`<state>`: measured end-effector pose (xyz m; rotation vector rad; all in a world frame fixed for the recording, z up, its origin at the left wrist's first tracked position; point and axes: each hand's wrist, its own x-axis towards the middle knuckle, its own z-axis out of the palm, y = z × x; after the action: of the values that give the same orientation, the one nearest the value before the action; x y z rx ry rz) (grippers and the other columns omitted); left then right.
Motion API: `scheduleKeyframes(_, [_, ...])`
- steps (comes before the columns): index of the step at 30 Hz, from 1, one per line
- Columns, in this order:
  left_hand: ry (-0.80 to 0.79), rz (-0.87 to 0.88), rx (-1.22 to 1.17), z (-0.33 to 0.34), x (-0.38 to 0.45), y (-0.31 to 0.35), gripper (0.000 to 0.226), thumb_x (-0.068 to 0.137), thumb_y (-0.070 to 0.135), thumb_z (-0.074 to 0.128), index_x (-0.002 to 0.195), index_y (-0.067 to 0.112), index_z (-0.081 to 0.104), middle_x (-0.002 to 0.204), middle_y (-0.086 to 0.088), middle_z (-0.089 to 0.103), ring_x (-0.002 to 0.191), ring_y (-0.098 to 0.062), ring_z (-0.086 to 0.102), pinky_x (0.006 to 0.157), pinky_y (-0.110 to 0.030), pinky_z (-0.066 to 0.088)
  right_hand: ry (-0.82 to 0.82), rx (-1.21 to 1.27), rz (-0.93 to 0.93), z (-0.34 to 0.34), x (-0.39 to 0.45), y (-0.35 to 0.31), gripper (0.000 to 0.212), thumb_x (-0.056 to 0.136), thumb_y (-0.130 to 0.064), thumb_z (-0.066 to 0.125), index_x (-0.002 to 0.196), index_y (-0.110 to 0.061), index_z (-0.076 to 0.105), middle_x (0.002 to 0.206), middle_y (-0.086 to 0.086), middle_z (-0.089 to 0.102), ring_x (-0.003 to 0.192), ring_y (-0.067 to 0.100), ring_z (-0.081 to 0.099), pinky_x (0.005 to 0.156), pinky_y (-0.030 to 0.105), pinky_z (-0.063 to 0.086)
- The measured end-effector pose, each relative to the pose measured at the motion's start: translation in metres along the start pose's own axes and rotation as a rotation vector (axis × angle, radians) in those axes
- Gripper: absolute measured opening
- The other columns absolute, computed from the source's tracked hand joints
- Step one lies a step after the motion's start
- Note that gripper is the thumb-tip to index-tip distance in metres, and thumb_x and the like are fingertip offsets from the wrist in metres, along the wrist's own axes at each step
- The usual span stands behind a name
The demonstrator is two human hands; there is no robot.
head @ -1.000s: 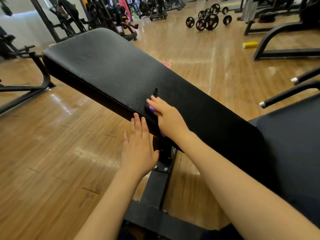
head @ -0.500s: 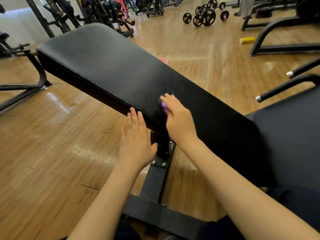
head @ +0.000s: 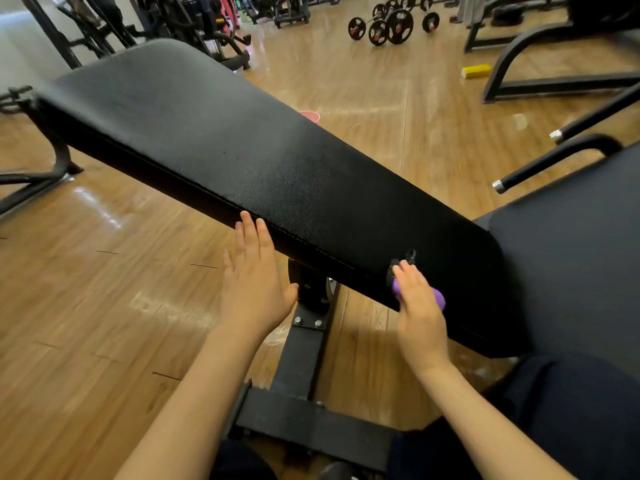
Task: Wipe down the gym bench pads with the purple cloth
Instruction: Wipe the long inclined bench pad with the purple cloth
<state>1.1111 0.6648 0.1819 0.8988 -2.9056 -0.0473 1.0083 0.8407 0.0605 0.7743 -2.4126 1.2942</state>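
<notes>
Purple cloth [head: 437,295] sits bunched under my right hand [head: 420,315], apparently gripped, wiping the back pad [head: 242,161] near edge; left hand [head: 254,285], fingers flat, steadies it. Next: sweep onward.

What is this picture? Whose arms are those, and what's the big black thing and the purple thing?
A person wears a camera on their head, so you see their own arms from above. The big black thing is a gym bench pad for lying on. The right hand presses a purple cloth against the pad's near edge to wipe it. The left hand lies flat, its fingertips at the pad's edge. Behind, on the wooden floor, sit barbell weights and a yellow block.
</notes>
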Motion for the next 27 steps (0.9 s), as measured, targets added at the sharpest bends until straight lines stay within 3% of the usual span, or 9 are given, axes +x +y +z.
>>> scheduleKeyframes(2, [0.003,-0.009,-0.016,0.0,0.0,0.003,0.104,0.09,0.043,0.055,0.145,0.003,-0.024,0.151,-0.016,-0.033,0.143,-0.027,-0.022,0.117,-0.044,-0.001,-0.016,-0.038,-0.218,0.012,0.004,-0.022,0.053,0.08,0.014,0.052,0.129,-0.005,0.051,0.136,0.009,0.048,0.131,0.023,0.038,0.109,0.039,0.031])
scheduleKeyframes(4, [0.01,-0.016,-0.023,0.0,0.0,0.004,0.105,0.09,0.043,0.056,0.145,0.002,-0.024,0.152,-0.016,-0.031,0.144,-0.027,-0.021,0.117,-0.044,0.0,-0.105,-0.158,-0.55,0.024,0.012,-0.036,0.046,0.084,0.003,0.041,0.127,-0.007,0.054,0.136,0.01,0.05,0.13,0.024,0.041,0.109,0.038,0.028])
scheduleKeyframes(8, [0.007,0.003,0.002,-0.001,0.0,0.001,0.103,0.091,0.041,0.055,0.145,0.003,-0.023,0.152,-0.016,-0.031,0.144,-0.028,-0.021,0.117,-0.044,0.0,-0.35,-0.634,-1.039,0.006,0.043,-0.013,0.047,0.09,-0.002,0.027,0.128,-0.011,0.053,0.138,0.004,0.048,0.13,0.02,0.042,0.11,0.038,0.022])
scheduleKeyframes(10, [0.003,0.012,0.011,-0.001,0.001,-0.004,0.102,0.091,0.04,0.055,0.146,0.005,-0.023,0.152,-0.015,-0.032,0.143,-0.028,-0.021,0.116,-0.045,0.0,-0.464,-0.775,-1.195,-0.012,0.05,0.011,0.045,0.083,-0.007,0.041,0.125,-0.01,0.055,0.136,0.005,0.05,0.13,0.02,0.042,0.107,0.04,0.024])
scheduleKeyframes(12, [0.004,0.018,0.017,-0.002,0.001,-0.007,0.102,0.091,0.041,0.055,0.146,0.006,-0.023,0.153,-0.014,-0.031,0.144,-0.028,-0.021,0.116,-0.045,0.001,-0.573,-0.925,-1.253,-0.029,0.048,0.03,0.053,0.07,-0.01,0.068,0.122,-0.011,0.059,0.135,0.006,0.052,0.13,0.022,0.042,0.106,0.042,0.023])
scheduleKeyframes(15, [0.006,0.026,0.027,-0.002,0.001,-0.007,0.1,0.091,0.041,0.054,0.147,0.006,-0.022,0.153,-0.014,-0.03,0.144,-0.028,-0.02,0.117,-0.045,0.0,-0.705,-1.034,-1.235,-0.045,0.041,0.05,0.066,0.057,-0.01,0.082,0.12,-0.012,0.061,0.134,0.007,0.053,0.128,0.023,0.044,0.105,0.044,0.021])
scheduleKeyframes(20, [-0.002,0.013,-0.005,-0.003,0.001,-0.001,0.101,0.09,0.04,0.055,0.147,0.004,-0.02,0.153,-0.016,-0.029,0.144,-0.029,-0.02,0.117,-0.044,-0.001,-0.652,-0.85,-1.297,-0.046,0.056,0.023,0.066,0.053,-0.008,0.083,0.116,-0.013,0.064,0.128,0.008,0.058,0.122,0.025,0.051,0.102,0.043,0.029])
scheduleKeyframes(23, [0.001,-0.006,0.005,-0.001,0.002,0.002,0.103,0.089,0.041,0.056,0.146,0.002,-0.02,0.153,-0.018,-0.029,0.144,-0.03,-0.019,0.117,-0.045,0.001,-0.543,-0.738,-1.32,-0.035,0.077,-0.013,0.053,0.063,-0.008,0.071,0.115,-0.011,0.065,0.127,0.009,0.058,0.122,0.026,0.051,0.102,0.041,0.03])
scheduleKeyframes(27, [0.01,-0.004,0.012,0.0,0.003,0.001,0.103,0.088,0.041,0.056,0.146,0.001,-0.019,0.153,-0.018,-0.028,0.144,-0.031,-0.017,0.117,-0.046,0.003,-0.616,-0.856,-1.393,-0.034,0.085,-0.005,0.057,0.061,-0.01,0.078,0.116,-0.012,0.064,0.132,0.007,0.055,0.129,0.024,0.044,0.105,0.04,0.024])
